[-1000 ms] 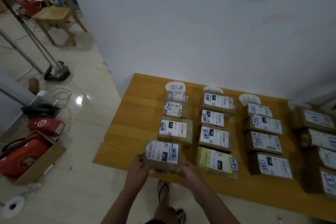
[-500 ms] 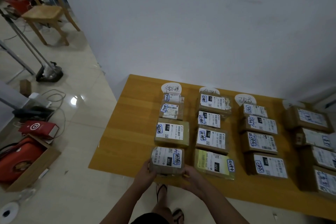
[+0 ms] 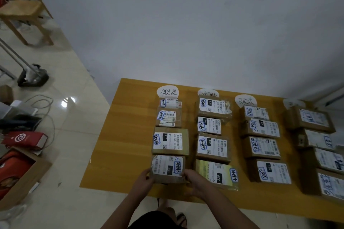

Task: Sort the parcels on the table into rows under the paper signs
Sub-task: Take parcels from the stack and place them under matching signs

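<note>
Brown parcels [image 3: 184, 141] with white, black-barcoded labels [image 3: 212, 147] cover the orange-yellow table [image 3: 126, 135]; a yellow-green parcel [image 3: 204, 168] lies at the table's near edge.

head cam | worn, above near table [image 3: 130, 135] edge | facing forward-down | wide-angle

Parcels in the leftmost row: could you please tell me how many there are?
4, running from the sign toward the viewer: first parcel, second parcel, third parcel, and nearest parcel, held by left hand and right hand. None seems hidden.
</note>
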